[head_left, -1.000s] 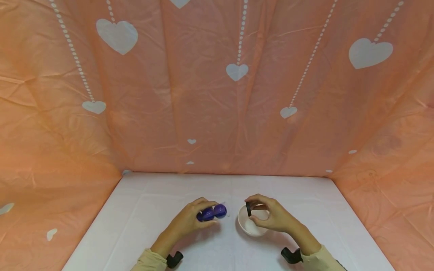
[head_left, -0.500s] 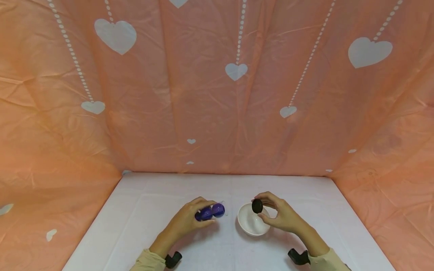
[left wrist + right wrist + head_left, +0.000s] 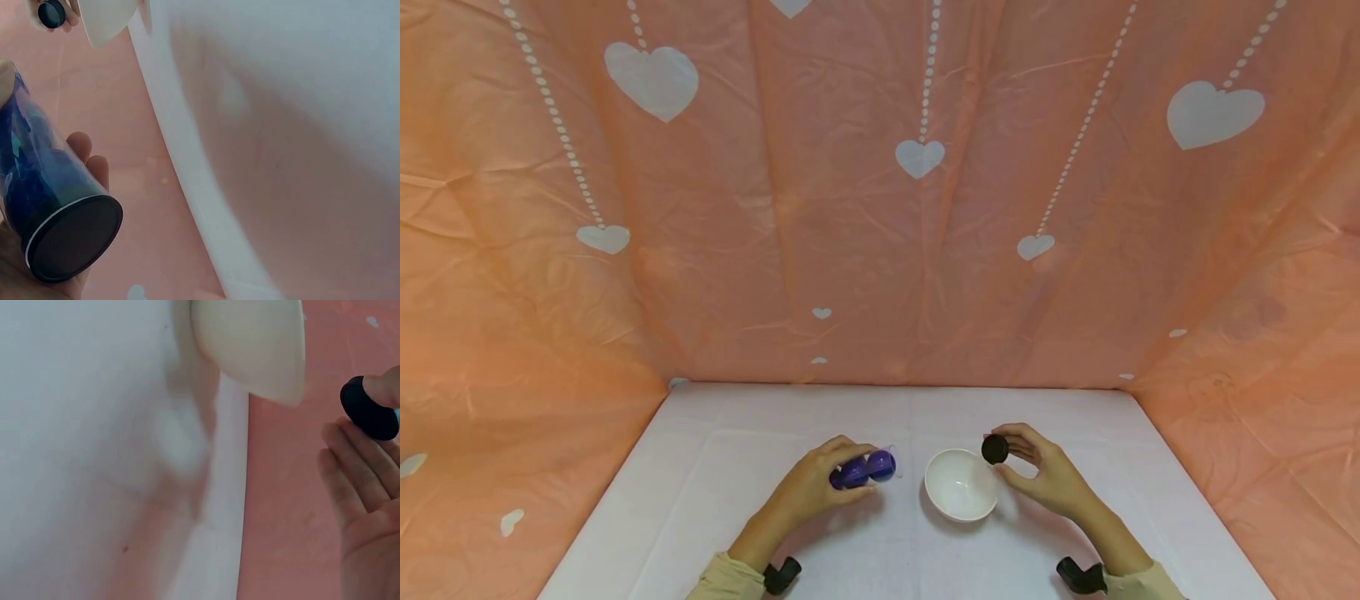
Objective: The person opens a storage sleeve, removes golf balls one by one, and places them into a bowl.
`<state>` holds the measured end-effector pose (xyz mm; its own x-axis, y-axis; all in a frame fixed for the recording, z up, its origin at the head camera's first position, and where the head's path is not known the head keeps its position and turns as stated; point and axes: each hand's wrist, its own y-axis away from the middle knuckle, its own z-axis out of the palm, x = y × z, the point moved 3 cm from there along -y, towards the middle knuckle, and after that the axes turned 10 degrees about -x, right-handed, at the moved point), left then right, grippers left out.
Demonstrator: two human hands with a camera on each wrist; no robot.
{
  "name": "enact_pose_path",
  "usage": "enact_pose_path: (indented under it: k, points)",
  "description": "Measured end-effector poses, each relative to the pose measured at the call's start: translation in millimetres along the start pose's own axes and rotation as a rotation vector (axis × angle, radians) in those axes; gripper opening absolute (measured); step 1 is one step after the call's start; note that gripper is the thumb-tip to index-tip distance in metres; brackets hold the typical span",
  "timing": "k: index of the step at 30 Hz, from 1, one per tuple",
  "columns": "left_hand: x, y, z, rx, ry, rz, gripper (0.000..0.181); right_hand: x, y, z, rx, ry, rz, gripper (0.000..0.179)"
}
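My left hand (image 3: 808, 487) grips a clear plastic tube (image 3: 855, 472) with round purple-blue balls inside. The tube lies nearly level, and its uncovered end points right toward the bowl. Up close in the left wrist view, a black cap (image 3: 75, 240) covers the tube's near end. To the right, a round white bowl (image 3: 961, 496) stands on the table, and no contents show in it. Just past the bowl's right rim, my right hand (image 3: 1051, 479) pinches a round black lid (image 3: 995, 449) between thumb and fingers. The other right fingers extend straight in the right wrist view.
A white cloth-covered table (image 3: 737, 425) lies beneath both hands. Orange sheeting (image 3: 865, 250) with pale hearts rises behind the table and along both sides. Black wrist-worn devices sit below the left (image 3: 782, 575) and right (image 3: 1080, 575) wrists.
My right hand has moved right with the black lid, from above the bowl to its right side, and the lid has turned its flat face to view. The left hand has barely shifted.
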<state>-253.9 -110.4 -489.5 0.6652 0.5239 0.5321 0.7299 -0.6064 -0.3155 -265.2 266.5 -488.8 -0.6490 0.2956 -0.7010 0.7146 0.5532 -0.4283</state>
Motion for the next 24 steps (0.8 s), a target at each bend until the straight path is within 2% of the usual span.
enact_pose_path:
  k: [13,20,24]
  points:
    - [0.0,0.2,3.2,0.017,-0.018,0.023,0.051,11,19.5,-6,0.132,0.097,0.210,0.048]
    - [0.4,-0.8,4.9,-0.008,-0.008,0.010,0.052,20,26.6,-7,0.109,0.117,0.385,0.047]
    - [1.0,-1.4,5.5,-0.014,-0.005,0.002,0.053,24,28.6,-6,0.099,0.126,0.433,0.047]
